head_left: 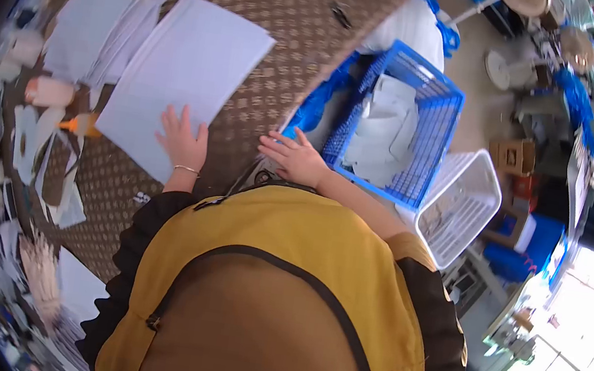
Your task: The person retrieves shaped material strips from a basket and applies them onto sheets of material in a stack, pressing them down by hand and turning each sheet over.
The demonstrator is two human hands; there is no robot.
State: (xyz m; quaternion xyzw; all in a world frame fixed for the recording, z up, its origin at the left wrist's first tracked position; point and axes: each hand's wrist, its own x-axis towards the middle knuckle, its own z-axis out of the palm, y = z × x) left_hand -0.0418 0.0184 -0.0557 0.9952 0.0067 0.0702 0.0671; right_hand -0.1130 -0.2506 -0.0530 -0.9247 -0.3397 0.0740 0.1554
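My left hand (183, 142) lies with its fingers spread on the lower edge of a stack of white sheets (193, 59), and a thin bracelet circles the wrist. At the edge of the patterned brown table (269, 80), my right hand (295, 157) is stretched out with its fingers apart, holding nothing. Just beyond it stands a blue plastic basket (441, 144) with pale flat pieces (383, 133) in it. More white sheets (101, 17) lie to the left of the stack.
A white basket (488, 184) stands right of the blue one. An orange-tipped bottle (81, 125), white cut pieces (31, 139) and gloves (40, 268) lie at the left. A small dark tool (342, 16) rests near the table's far edge. Cardboard boxes (512, 155) are farther right.
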